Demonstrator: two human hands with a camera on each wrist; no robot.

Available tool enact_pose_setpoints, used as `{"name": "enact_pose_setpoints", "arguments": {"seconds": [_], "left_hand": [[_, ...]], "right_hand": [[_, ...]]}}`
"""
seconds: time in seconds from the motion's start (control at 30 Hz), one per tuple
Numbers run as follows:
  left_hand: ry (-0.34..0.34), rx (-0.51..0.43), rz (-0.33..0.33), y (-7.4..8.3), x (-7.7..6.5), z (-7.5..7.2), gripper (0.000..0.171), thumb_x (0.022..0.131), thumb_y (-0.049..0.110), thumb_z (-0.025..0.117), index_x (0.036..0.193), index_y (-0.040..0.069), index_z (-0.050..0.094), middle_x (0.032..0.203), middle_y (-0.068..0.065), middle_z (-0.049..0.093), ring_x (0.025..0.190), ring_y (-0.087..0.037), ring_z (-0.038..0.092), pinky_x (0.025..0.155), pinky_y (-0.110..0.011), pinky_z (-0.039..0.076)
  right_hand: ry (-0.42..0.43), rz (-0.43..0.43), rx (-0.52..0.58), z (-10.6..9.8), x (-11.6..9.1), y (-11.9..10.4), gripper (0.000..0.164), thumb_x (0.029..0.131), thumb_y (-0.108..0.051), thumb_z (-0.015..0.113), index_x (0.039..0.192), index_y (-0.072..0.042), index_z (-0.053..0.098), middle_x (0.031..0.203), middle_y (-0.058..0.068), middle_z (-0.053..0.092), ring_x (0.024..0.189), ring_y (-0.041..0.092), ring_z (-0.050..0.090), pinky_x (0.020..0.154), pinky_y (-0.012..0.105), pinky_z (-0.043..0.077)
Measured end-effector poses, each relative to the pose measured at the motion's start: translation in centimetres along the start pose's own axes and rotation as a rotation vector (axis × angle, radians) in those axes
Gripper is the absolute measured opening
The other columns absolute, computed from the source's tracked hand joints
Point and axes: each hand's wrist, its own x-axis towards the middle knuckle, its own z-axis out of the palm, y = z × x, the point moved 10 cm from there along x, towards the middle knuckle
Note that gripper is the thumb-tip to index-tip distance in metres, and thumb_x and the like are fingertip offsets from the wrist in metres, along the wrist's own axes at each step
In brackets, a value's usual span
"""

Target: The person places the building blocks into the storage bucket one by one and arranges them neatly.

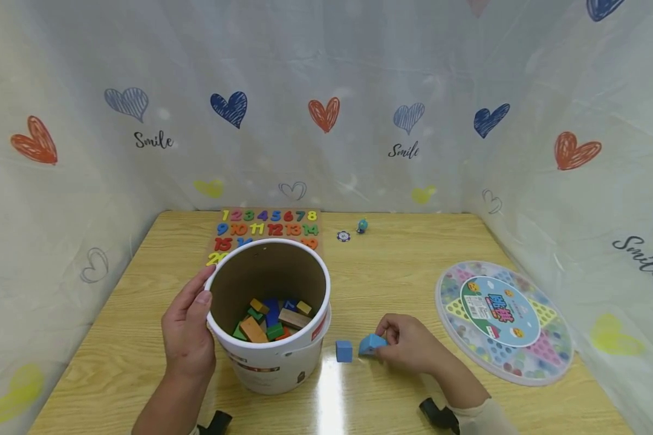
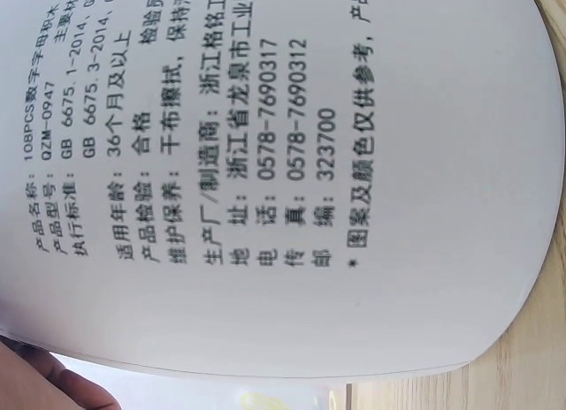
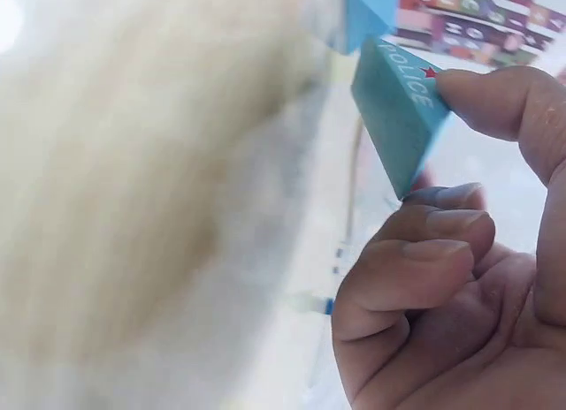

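A white bucket (image 1: 272, 368) stands in front of me, with several coloured wooden blocks (image 1: 274, 320) at its bottom. My left hand (image 1: 189, 329) grips the bucket's rim at its left side; in the left wrist view the printed bucket wall (image 2: 265, 313) fills most of the picture. To the bucket's right, my right hand (image 1: 413, 344) pinches a blue triangular block (image 1: 371, 344) between thumb and fingers. The right wrist view shows "POLICE" and a red star on this triangular block (image 3: 398, 118). Just left of it lies a small blue cube (image 1: 344, 351) on the table.
Behind the bucket lies a number board (image 1: 266, 229), partly hidden by it. A round Chinese checkers box (image 1: 500, 323) is at the right. A small chip (image 1: 343, 236) and a teal figurine (image 1: 362, 226) sit at the back. A printed curtain (image 1: 326, 66) surrounds the wooden table (image 1: 392, 272).
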Motion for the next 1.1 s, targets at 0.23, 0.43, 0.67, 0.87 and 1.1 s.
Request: {"name": "enact_pose_setpoints", "arguments": {"seconds": [0.23, 0.43, 0.67, 0.87, 1.1], "left_hand": [[0.004, -0.004, -0.001, 0.1, 0.0, -0.1, 0.036, 0.099, 0.009, 0.044, 0.132, -0.003, 0.051, 0.132, -0.016, 0.054, 0.123, -0.026, 0.050, 0.096, -0.030, 0.046], [0.003, -0.013, 0.011, 0.2, 0.1, -0.1, 0.036, 0.098, 0.008, 0.044, 0.132, -0.004, 0.051, 0.132, -0.016, 0.054, 0.123, -0.027, 0.050, 0.096, -0.030, 0.046], [0.020, 0.018, -0.008, 0.1, 0.1, -0.3, 0.036, 0.099, 0.011, 0.045, 0.132, -0.002, 0.052, 0.132, -0.016, 0.054, 0.122, -0.026, 0.050, 0.095, -0.030, 0.046], [0.024, 0.024, -0.023, -0.2, 0.0, -0.3, 0.036, 0.099, 0.010, 0.045, 0.132, -0.002, 0.052, 0.132, -0.015, 0.054, 0.122, -0.025, 0.050, 0.095, -0.029, 0.046], [0.011, 0.025, -0.021, -0.1, 0.0, -0.1, 0.036, 0.099, 0.011, 0.045, 0.133, -0.001, 0.052, 0.133, -0.015, 0.054, 0.123, -0.026, 0.049, 0.096, -0.030, 0.045]], "right_hand": [[0.082, -0.056, 0.089, -3.2, -0.1, -3.3, 0.022, 0.080, -0.018, 0.075, 0.096, -0.015, 0.061, 0.060, -0.001, 0.046, 0.046, 0.006, 0.037, 0.046, 0.024, 0.040], [0.146, -0.211, 0.215, -7.0, -0.6, -10.3, 0.021, 0.080, -0.001, 0.070, 0.098, -0.006, 0.060, 0.061, 0.005, 0.043, 0.047, 0.009, 0.035, 0.044, 0.025, 0.037], [0.125, -0.418, 0.355, -8.1, 0.0, -17.2, 0.023, 0.079, -0.001, 0.070, 0.099, -0.007, 0.061, 0.062, 0.007, 0.040, 0.050, 0.015, 0.037, 0.042, 0.029, 0.036], [0.079, -0.457, 0.389, -6.3, 1.4, -20.3, 0.022, 0.078, -0.001, 0.071, 0.097, -0.007, 0.062, 0.062, 0.008, 0.040, 0.051, 0.016, 0.038, 0.043, 0.026, 0.036], [0.149, -0.444, 0.452, -5.9, 2.5, -19.1, 0.022, 0.083, -0.008, 0.068, 0.104, -0.007, 0.061, 0.065, 0.008, 0.043, 0.053, 0.016, 0.039, 0.046, 0.027, 0.037]]}}
